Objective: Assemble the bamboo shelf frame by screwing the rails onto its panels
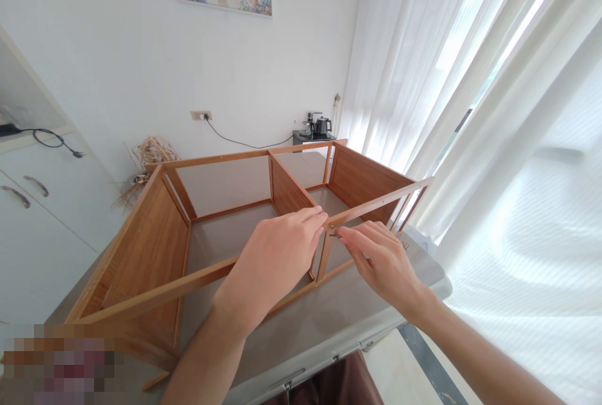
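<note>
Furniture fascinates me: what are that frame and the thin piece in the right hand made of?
Frame: likely wood, smooth brown finish; grain-like streaks show on its panels. Thin piece in the right hand: perhaps metal, being dark grey; finish too small to tell.

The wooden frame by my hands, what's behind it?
Beyond the wooden frame are a dark kettle on a black-topped cabinet and, further left, some dried stalks, with the wall behind them. The cabinet's lower part can't be seen: the frame and table cover it.
</note>
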The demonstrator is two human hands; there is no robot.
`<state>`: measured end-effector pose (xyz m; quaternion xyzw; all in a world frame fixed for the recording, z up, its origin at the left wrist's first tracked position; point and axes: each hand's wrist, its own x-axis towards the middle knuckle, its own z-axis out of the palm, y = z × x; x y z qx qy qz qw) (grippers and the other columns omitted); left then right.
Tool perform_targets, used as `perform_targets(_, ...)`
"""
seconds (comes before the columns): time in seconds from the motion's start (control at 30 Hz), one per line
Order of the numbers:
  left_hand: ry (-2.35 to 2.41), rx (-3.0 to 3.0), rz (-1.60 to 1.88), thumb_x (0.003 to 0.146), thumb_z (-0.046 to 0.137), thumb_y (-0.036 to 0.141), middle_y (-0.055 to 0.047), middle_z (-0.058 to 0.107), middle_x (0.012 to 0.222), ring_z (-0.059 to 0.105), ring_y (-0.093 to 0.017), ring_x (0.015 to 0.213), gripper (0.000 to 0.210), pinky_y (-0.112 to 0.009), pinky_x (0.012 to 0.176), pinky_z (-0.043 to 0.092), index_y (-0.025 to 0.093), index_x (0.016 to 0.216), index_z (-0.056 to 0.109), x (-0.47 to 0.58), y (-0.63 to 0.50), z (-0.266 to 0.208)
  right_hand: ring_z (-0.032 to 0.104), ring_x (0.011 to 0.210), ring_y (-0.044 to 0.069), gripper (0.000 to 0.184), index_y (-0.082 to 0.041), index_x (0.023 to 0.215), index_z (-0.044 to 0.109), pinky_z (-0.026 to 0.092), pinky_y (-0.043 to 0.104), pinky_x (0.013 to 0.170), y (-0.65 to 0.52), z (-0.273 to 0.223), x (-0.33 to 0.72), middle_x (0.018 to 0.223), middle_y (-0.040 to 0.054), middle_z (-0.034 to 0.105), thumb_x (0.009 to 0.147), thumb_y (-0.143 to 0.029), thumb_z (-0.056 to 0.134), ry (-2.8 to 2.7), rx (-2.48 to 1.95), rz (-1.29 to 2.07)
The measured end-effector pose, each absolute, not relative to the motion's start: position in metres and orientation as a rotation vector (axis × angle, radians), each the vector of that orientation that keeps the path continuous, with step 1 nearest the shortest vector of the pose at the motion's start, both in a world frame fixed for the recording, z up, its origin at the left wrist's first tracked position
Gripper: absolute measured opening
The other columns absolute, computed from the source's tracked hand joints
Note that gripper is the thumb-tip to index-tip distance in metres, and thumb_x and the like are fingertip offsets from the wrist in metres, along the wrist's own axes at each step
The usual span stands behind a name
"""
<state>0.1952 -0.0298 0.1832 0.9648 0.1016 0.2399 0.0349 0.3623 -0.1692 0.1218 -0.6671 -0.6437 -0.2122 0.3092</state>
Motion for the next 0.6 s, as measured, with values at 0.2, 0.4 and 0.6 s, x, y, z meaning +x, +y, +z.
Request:
perform_targets(0.2,0.306,2.966,0.742,0.101,0.04,0.023,0.002,0.065,0.131,0.066,-0.017,0.111,0.034,-0.03,0.093,0.054,0.028,0.128,0.06,0.1954,-0.0292,0.1821,0.053,0.073,0.015,0.016,-0.022,0.106,0.064,0.039,0.031,0.071,-0.1718,0.1227,0.3598,0.083,0.0027,0.067,0.094,-0.015,0.058,-1.681,-1.684,-0.653)
perform_targets(0.4,0.314,2.964,0.733,0.101,0.038,0.023,0.002,0.065,0.131,0.066,-0.017,0.11,0.035,-0.03,0.093,0.054,0.028,0.128,0.061,0.196,-0.0292,0.1828,0.051,0.069,0.014,0.013,-0.022,0.104,0.064,0.037,0.031,0.069,-0.1705,0.1235,0.3612,0.08,0.0015,0.065,0.094,-0.015,0.058,-1.689,-1.695,-0.632)
perform_targets(0.6,0.31,2.95,0.749,0.101,0.039,0.024,0.001,0.066,0.129,0.067,-0.017,0.109,0.034,-0.028,0.092,0.055,0.028,0.127,0.062,0.1957,-0.0295,0.1826,0.05,0.069,0.014,0.013,-0.021,0.104,0.063,0.036,0.03,0.069,-0.1696,0.1241,0.3593,0.078,0.001,0.064,0.095,-0.015,0.056,-1.696,-1.704,-0.608)
